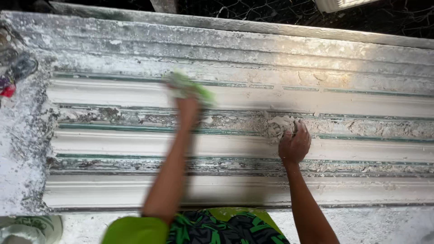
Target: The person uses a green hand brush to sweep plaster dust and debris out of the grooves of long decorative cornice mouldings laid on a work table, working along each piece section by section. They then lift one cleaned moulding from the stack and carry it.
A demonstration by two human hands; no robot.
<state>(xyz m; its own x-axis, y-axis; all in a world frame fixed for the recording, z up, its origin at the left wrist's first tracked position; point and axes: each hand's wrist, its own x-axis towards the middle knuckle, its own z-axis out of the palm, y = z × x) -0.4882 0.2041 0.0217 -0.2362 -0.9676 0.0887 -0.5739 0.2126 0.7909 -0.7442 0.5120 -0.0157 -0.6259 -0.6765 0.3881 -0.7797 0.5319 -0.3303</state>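
Long white plaster mouldings (235, 147) lie side by side in a ridged mould with green edges. My left hand (186, 105) is blurred with motion and grips a green cloth (190, 86) against the far moulding. My right hand (294, 144) presses a lump of wet white plaster (279, 125) onto the rough strip between two mouldings.
A plaster-crusted work table (22, 153) carries the mould. Dark and red objects (11, 72) sit at the far left edge. A pale round container (29, 228) shows at bottom left. Wire mesh (253, 9) runs behind the table.
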